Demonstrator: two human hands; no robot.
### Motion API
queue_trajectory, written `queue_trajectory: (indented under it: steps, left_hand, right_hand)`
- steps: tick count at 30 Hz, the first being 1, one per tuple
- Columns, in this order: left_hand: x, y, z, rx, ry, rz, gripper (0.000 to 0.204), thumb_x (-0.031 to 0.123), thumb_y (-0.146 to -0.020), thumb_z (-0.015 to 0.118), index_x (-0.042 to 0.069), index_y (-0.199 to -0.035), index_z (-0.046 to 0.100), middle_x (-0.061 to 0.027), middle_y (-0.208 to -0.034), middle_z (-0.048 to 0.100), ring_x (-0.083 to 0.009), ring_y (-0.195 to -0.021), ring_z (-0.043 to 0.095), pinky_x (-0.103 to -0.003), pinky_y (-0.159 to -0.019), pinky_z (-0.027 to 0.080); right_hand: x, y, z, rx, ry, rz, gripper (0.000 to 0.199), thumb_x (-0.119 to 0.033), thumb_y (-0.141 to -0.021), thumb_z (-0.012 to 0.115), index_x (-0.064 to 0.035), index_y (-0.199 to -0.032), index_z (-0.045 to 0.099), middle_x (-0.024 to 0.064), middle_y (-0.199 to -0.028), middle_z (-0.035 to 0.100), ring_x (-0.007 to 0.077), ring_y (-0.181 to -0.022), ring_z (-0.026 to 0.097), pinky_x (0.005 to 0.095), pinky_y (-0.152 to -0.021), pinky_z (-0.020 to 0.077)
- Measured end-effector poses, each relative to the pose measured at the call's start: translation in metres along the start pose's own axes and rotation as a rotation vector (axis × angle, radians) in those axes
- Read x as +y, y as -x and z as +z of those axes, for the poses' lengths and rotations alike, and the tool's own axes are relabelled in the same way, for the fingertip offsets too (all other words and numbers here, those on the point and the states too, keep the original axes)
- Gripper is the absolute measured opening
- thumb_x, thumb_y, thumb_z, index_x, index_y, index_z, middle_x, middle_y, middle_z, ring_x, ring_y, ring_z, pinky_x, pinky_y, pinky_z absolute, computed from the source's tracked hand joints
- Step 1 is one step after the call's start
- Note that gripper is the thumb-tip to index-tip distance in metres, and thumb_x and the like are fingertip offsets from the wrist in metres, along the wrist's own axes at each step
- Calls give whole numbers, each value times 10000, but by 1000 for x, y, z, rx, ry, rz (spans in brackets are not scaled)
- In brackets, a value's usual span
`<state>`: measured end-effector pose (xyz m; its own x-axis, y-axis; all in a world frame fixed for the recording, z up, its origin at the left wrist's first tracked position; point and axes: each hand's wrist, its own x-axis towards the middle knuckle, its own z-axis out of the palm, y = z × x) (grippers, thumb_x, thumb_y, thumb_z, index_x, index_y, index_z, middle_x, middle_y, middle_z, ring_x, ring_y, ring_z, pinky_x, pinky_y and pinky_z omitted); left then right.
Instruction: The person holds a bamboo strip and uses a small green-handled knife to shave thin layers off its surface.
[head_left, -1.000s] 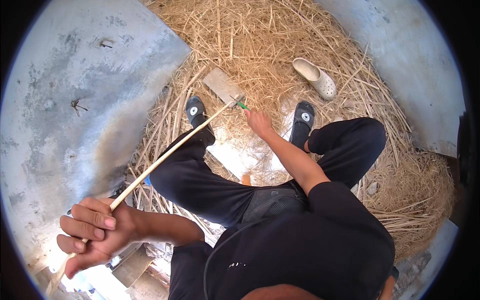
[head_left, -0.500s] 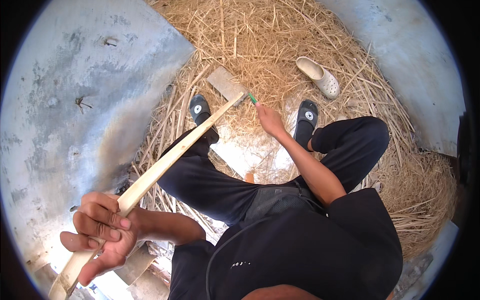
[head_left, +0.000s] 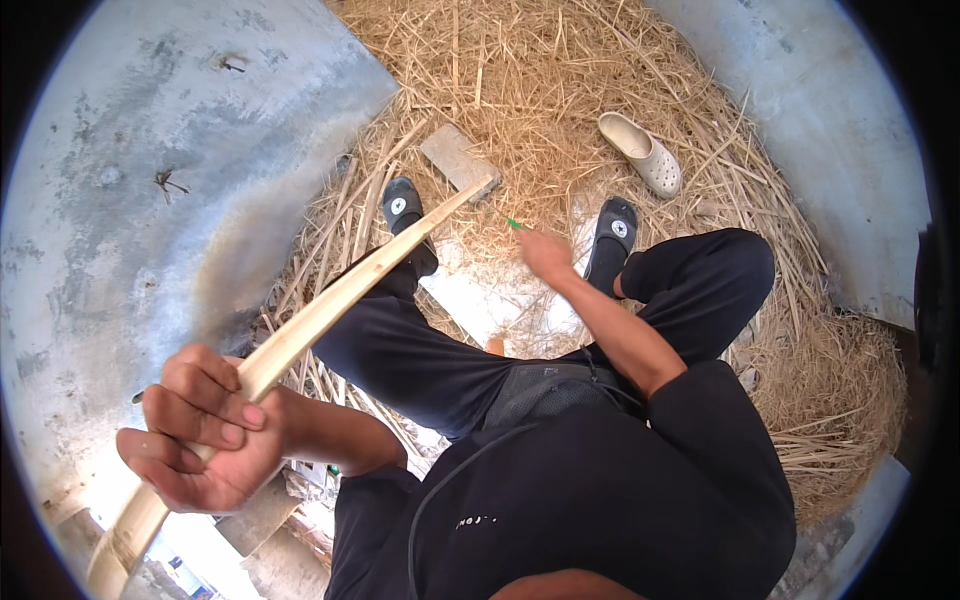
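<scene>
My left hand (head_left: 205,430) is wrapped round a long, pale split strip of bamboo or wood (head_left: 345,290), raised at the lower left. The strip slants up across my left leg, and its narrow far end lies over a flat grey block (head_left: 455,155) on the straw. Beyond my knees, my right hand (head_left: 546,254) is closed on a small green-handled tool (head_left: 515,224), just right of the strip's tip and apart from it. The tool's working end is too thin to make out, so its kind is unclear.
Straw-like shavings (head_left: 530,90) cover the ground between two grey-blue walls or panels, one on the left (head_left: 190,150) and one on the right (head_left: 810,120). A beige clog (head_left: 645,155) lies beyond my right foot. Dark slippers (head_left: 402,205) are on my feet.
My right hand with the green-handled tool has drawn slightly back toward me, away from the strip's tip. My left fingers and thumb have closed further round the strip.
</scene>
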<state>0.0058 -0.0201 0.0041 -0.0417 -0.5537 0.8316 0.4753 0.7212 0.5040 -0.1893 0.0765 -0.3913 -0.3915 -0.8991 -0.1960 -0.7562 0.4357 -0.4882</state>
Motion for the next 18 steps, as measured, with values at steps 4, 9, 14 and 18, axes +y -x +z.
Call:
queue_trajectory:
  steps: [4,9,14,18]
  left_hand:
    - [9,5,4,-43,-37,7,329,250,-896,400,151,-600,295,12,-392,280,-60,-256,222,-189,-303,164]
    - [6,6,5,37,14,9,306,197,-859,424,146,-589,289,2,-402,272,-65,-262,198,-200,-311,160]
    - [13,10,16,200,-102,-23,332,185,-843,403,159,-556,237,-4,-400,254,-64,-272,166,-207,-317,147]
    - [4,0,11,351,-141,-20,360,201,-845,381,160,-536,201,8,-396,223,-64,-278,138,-208,-313,136]
  right_hand:
    - [5,-5,2,73,-170,47,330,-259,-933,329,-37,-942,572,182,-776,594,318,-580,584,456,-574,455]
    - [-92,16,-67,95,-519,-202,328,-278,-926,380,-14,-810,536,215,-556,516,375,-444,489,467,-453,383]
    - [-74,18,-23,154,-326,-132,382,-349,-921,386,-9,-809,518,184,-462,502,346,-427,537,441,-414,429]
    - [-71,6,-24,165,-192,-153,364,-335,-907,411,3,-828,523,193,-580,570,355,-503,580,442,-436,458]
